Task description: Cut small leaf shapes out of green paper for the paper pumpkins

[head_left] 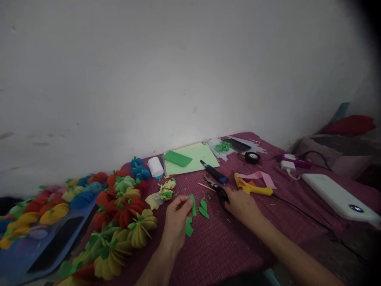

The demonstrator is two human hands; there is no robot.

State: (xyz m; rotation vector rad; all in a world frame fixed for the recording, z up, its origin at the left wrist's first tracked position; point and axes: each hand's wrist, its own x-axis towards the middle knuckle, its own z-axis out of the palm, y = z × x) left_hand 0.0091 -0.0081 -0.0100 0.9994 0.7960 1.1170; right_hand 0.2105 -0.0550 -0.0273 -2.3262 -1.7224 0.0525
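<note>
My left hand (180,214) is closed in a pinch on a small green paper strip (193,205) above the cloth. Fingers of my right hand (242,206) are wrapped round the black handles of a pair of scissors (218,190), whose blades point up and left, away from the strip. Between the hands lie green paper cutouts (204,209), and another green scrap (189,227) sits beside my left wrist. A thin wooden stick (206,186) rests by the scissors. Just beyond them is a utility knife (214,173).
Many colourful pumpkin-like paper pieces (141,230) crowd the left side. Green sheets (196,159), a white bottle (155,167) and crumpled yellow scraps (166,191) stand behind. A yellow glue gun (253,188), black tape measure (252,157) and white power bank (339,198) lie to the right.
</note>
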